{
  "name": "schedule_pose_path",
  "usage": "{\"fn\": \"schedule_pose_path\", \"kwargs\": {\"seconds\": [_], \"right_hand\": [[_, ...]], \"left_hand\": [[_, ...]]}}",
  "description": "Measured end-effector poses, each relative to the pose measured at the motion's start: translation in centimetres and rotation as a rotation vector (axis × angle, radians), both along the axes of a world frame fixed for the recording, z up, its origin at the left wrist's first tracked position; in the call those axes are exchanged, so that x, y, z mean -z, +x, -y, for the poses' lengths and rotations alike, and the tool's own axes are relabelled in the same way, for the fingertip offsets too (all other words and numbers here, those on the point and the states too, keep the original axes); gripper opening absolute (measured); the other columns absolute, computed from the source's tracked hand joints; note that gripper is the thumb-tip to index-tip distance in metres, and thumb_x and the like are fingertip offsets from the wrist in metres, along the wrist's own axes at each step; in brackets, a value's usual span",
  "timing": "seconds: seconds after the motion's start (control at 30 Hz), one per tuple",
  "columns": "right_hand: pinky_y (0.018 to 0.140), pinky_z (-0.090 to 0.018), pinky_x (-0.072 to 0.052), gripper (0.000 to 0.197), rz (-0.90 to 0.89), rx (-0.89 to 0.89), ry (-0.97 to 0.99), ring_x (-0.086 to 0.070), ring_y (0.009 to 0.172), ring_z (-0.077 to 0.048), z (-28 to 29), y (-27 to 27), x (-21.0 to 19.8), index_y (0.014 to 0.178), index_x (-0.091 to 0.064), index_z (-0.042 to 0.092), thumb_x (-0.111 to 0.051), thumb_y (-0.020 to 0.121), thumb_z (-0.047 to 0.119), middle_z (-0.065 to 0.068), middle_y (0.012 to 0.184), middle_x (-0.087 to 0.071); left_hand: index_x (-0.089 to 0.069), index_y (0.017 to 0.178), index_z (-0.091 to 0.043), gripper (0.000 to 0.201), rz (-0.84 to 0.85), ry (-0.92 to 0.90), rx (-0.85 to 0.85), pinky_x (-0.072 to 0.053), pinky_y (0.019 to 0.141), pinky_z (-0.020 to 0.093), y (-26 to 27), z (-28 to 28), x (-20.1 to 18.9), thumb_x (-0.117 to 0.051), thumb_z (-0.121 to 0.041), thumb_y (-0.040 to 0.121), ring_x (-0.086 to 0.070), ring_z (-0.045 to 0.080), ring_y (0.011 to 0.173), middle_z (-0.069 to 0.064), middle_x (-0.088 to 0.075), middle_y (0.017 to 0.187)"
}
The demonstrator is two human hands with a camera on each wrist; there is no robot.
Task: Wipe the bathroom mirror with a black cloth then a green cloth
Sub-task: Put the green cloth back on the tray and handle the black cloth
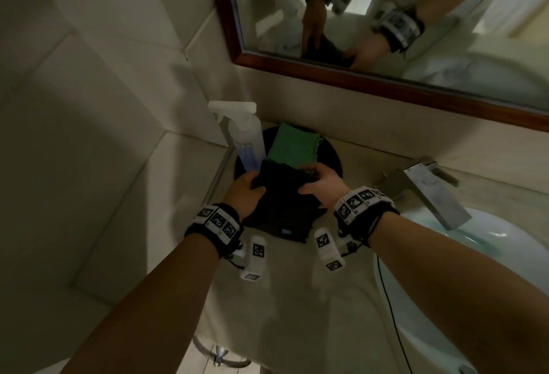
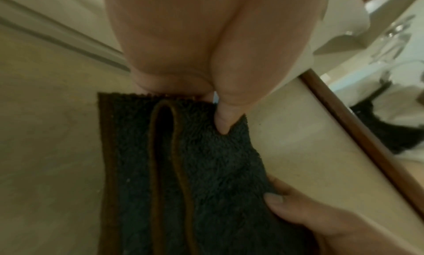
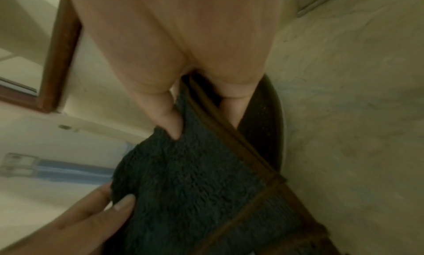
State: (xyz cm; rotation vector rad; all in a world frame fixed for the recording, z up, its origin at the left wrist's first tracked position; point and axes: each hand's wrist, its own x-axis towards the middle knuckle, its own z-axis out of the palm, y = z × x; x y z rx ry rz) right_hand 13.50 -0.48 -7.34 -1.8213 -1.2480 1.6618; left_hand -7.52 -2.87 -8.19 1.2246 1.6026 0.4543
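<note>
Hands: left hand (image 1: 245, 192) and right hand (image 1: 322, 186) each pinch the folded black terry cloth (image 1: 282, 204). Folded green cloth (image 1: 292, 144) at twelve o'clock; labels unreadable.

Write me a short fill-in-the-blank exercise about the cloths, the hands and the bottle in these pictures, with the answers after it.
1. Both the left hand and the right hand grip the ____ cloth.
2. The green cloth lies on a round ____ tray.
3. The spray bottle stands to the ____ of the green cloth in the head view.
4. The mirror has a ____ frame.

Missing words: black; black; left; wooden
</note>
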Motion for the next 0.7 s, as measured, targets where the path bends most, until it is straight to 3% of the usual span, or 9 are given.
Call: {"fn": "schedule_pose_path", "kwargs": {"seconds": [0.1,0.2,0.33,0.43,0.57,0.7], "right_hand": [[0.078,-0.045,-0.06,0.047,0.04,0.031,0.033,-0.067,0.098,-0.03,-0.5,-0.4,1.0,0.115,-0.06,0.029,-0.075,0.078,0.005,-0.008,0.123,-0.062],[0.082,-0.038,-0.057,0.049,0.073,0.035,0.038,-0.064,0.102,-0.027,-1.1,-0.6,1.6,0.125,-0.06,0.021,-0.072,0.081,0.004,-0.007,0.127,-0.06],[0.092,-0.034,-0.052,0.053,0.172,-0.009,0.083,-0.059,0.114,-0.028,-1.7,-0.9,2.4,0.133,-0.057,0.014,-0.072,0.083,0.005,-0.009,0.135,-0.056],[0.091,-0.024,-0.044,0.052,0.214,-0.039,0.103,-0.055,0.121,-0.028,-1.8,-1.2,2.9,0.135,-0.056,0.012,-0.07,0.085,0.004,-0.01,0.137,-0.056],[0.089,-0.018,-0.038,0.048,0.245,-0.066,0.13,-0.053,0.125,-0.027,-1.6,-1.2,3.1,0.134,-0.057,0.013,-0.066,0.088,0.004,-0.009,0.138,-0.056],[0.098,-0.022,-0.039,0.048,0.238,-0.076,0.142,-0.051,0.128,-0.027,-1.5,-1.2,3.0,0.136,-0.057,0.014,-0.065,0.089,0.009,-0.009,0.14,-0.055]], "left_hand": [[-0.045,0.147,-0.016,0.045,-0.075,0.009,0.038,-0.038,0.105,0.028,0.3,-1.0,0.7,-0.048,-0.013,0.102,-0.05,0.024,0.128,0.006,-0.05,0.145],[-0.045,0.146,-0.016,0.045,-0.113,0.015,0.039,-0.038,0.096,0.023,0.5,-1.7,1.0,-0.047,-0.009,0.101,-0.052,0.025,0.125,0.007,-0.053,0.141],[-0.061,0.128,-0.01,0.034,-0.168,0.036,0.035,-0.046,0.09,0.029,0.5,-2.2,1.6,-0.051,-0.005,0.096,-0.06,0.029,0.112,0.012,-0.064,0.124],[-0.066,0.115,-0.005,0.026,-0.226,0.035,0.023,-0.042,0.076,0.025,0.6,-2.4,2.0,-0.053,-0.003,0.093,-0.063,0.03,0.102,0.015,-0.068,0.11],[-0.063,0.125,-0.001,0.033,-0.296,0.024,0.04,-0.039,0.082,0.023,0.5,-2.4,2.4,-0.055,-0.003,0.093,-0.06,0.032,0.112,0.017,-0.065,0.124],[-0.052,0.141,-0.004,0.046,-0.339,-0.016,0.052,-0.04,0.099,0.029,0.4,-2.2,2.5,-0.054,-0.006,0.095,-0.053,0.031,0.125,0.015,-0.056,0.14]]}}
